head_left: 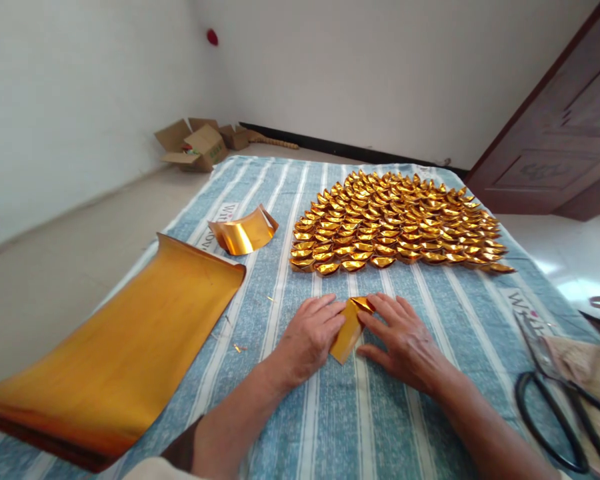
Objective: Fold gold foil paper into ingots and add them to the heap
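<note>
— What have we got in our hands?

— Our left hand (310,337) and right hand (403,340) lie flat on the striped cloth (380,413), fingers pinching and pressing 1 small gold foil sheet (349,328) between them, its top corner folded over.

— And around us?

— Just beyond it we see the rows of folded gold ingots (395,223). To our left lies a curled gold foil piece (244,232), and nearer, a big gold foil sheet (125,353) over the cloth's edge. Black scissors (555,400) lie at our right. Cardboard boxes (195,143) sit by the far wall.
</note>
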Motion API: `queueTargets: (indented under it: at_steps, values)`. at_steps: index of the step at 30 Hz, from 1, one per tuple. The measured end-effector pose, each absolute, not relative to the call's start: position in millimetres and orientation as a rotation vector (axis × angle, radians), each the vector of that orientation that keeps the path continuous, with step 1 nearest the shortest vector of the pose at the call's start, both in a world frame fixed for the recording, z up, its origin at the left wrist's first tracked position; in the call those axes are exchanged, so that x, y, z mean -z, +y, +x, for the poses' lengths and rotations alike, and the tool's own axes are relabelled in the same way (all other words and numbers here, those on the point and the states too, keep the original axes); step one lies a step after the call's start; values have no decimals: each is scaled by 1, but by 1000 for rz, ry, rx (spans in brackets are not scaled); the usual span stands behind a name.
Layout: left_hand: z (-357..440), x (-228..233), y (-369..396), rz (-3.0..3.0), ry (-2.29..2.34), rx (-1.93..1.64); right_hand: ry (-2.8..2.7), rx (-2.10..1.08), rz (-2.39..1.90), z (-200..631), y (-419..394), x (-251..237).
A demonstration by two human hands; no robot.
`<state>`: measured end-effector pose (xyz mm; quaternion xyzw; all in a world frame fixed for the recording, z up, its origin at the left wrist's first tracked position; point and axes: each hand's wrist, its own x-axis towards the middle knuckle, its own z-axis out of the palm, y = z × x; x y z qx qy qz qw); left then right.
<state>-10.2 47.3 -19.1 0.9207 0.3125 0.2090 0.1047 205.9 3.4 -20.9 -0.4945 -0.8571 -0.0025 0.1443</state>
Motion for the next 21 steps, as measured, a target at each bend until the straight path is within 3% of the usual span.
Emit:
queueTargets:
  at_steps: [6,14,21]
  values:
    - [-8,16,46,2694,866,-740,-2438,56,-1442,199,2,19]
    - [-20,-9,40,2616,745,-333,-2440,99,-1443,197,4,24]
    - [-23,-14,43,2531,718,-354,-2433,133,-1463,198,3,28]
